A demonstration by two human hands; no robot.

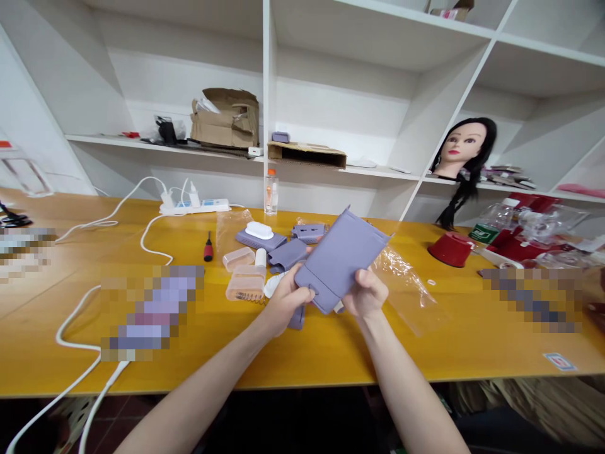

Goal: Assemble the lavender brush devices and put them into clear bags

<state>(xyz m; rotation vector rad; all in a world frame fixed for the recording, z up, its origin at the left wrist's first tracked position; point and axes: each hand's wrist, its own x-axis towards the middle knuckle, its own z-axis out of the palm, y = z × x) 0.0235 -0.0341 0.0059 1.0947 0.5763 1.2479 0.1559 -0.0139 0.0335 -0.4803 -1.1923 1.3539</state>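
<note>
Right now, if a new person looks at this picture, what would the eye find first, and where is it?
The eye would probably go first to the flat lavender plastic case, held up at the centre between the left hand and the right hand, above the yellow wooden table. Next, a mannequin head with long dark braided hair stands out on the white shelf at the upper right, with a red cup on the table below it.

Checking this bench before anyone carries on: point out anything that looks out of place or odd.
A mannequin head sits on the white shelf, its dark braid hanging over the edge, odd beside the loose parts on the bench. A red cup also looks tipped over on the yellow table.
</note>
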